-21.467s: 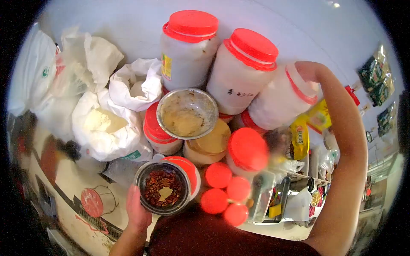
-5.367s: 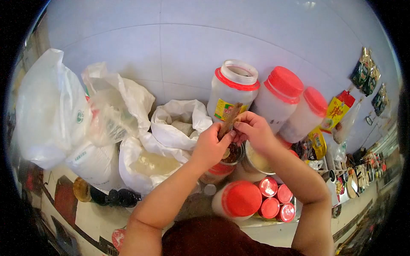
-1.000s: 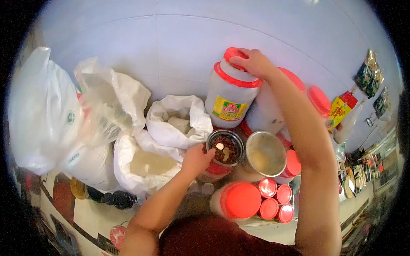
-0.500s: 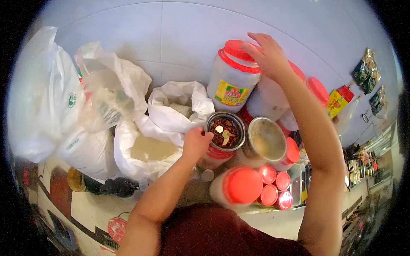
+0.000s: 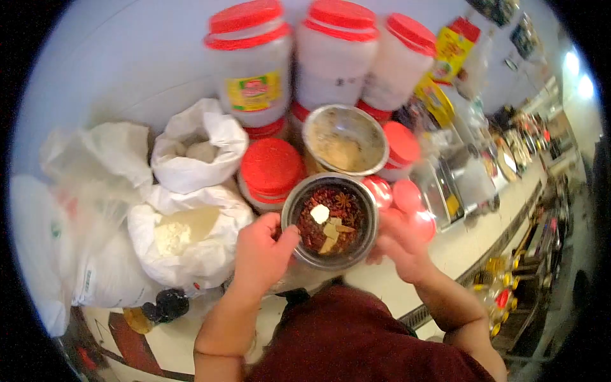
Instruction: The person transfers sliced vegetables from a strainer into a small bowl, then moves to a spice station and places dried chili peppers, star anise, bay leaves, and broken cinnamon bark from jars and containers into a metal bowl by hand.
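A round metal bowl (image 5: 366, 251) of dark red dried spices, with star anise, tan pieces and one white piece on top, is in front of my chest. My left hand (image 5: 261, 254) grips its left rim, thumb over the edge. My right hand (image 5: 404, 245) is at the bowl's right side, fingers apart and slightly blurred; whether they touch the bowl is unclear. Just behind the bowl stands a red-lidded jar (image 5: 272, 170). A second metal bowl (image 5: 347, 143) with tan powder inside sits to the right of that jar.
Three big red-lidded jars (image 5: 251, 63) stand along the wall. White sacks (image 5: 191, 254) of pale powder and grain are at the left, beside plastic bags (image 5: 38, 248). Small red-lidded jars (image 5: 407, 194) and trays (image 5: 439, 197) are to the right. Bottles (image 5: 496, 293) stand lower right.
My right hand has come down from the big jar's red lid to the spice bowl's right side. The bowl, in my left hand, has moved off the red-lidded jar towards me. The view has turned right.
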The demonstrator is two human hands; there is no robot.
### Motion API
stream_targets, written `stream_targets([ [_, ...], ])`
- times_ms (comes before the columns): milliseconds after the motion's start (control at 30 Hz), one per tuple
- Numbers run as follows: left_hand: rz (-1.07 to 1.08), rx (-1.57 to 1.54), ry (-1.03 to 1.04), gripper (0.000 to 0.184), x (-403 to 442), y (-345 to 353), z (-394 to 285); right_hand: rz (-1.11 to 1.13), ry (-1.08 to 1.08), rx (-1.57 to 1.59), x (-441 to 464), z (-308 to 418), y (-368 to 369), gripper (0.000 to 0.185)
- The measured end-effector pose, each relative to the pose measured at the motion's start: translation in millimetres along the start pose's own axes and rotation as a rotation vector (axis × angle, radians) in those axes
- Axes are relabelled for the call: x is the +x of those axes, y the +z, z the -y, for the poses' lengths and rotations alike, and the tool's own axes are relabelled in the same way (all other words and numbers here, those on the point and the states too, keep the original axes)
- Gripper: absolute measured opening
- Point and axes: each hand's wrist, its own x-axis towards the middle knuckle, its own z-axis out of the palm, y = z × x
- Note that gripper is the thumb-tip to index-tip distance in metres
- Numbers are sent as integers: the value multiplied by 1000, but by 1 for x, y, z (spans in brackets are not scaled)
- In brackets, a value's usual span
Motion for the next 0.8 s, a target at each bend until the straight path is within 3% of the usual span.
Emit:
stream_targets([
  [67,122,34,-62,15,-18,36,-9,-77,-56,50,-23,-17,-13,43],
  [167,265,-57,-69,21,-50,97,-6,-243,30,141,-59,-38,-57,43],
  [333,496,24,-50,21,-100,216,3,-296,152,206,-155,-91,-159,41],
  [400,378,-222,-163,15,-109,279,41,-327,189,245,-200,-117,-198,40],
  [433,427,-200,-165,15,-114,308,42,-309,121,255,-221,-139,-218,39],
  [467,485,-226,-209,11,-121,337,41,-330,201,321,-246,-148,-237,41],
  [567,646,-233,-296,8,-138,414,32,-501,234,413,-314,-162,-276,41],
  [633,748,-223,-362,11,-149,501,8,-631,206,562,-372,-185,-334,41],
  [800,939,-55,-386,14,-153,648,-20,-887,200,737,-470,-227,-431,39],
])
